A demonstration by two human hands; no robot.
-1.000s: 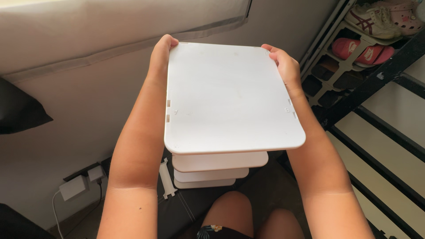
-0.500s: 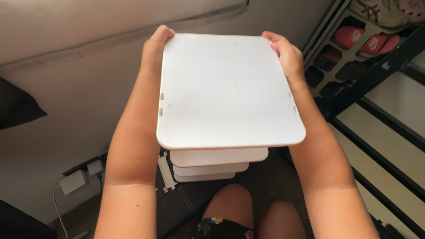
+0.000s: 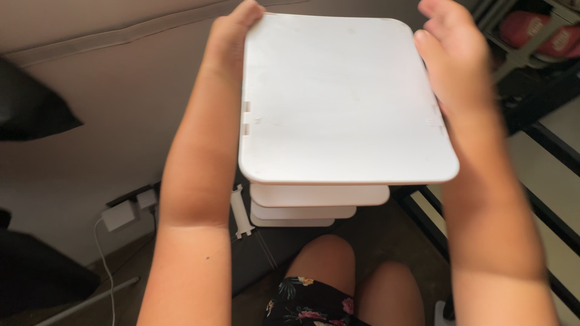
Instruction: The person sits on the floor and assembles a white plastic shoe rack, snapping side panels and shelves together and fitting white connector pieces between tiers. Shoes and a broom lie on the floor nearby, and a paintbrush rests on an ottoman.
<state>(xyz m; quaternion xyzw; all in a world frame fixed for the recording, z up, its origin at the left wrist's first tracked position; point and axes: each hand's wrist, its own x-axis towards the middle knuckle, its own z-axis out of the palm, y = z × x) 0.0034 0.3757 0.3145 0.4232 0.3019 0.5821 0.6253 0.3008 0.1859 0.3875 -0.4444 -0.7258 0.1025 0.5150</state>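
- Since a second ago the panel (image 3: 344,96) is rising nearer the camera; right hand (image 3: 453,54) is loosening, fingers apart
- Left hand (image 3: 229,42) is clamping its edge; shelves (image 3: 314,205) are hanging beneath

Dark floor (image 3: 386,241): white tiered shelf unit (image 3: 302,208), white plastic strip (image 3: 241,211), white cable (image 3: 106,265) lying across

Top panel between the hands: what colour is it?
Plain white top panel, faintly smudged; the head view shows it best.
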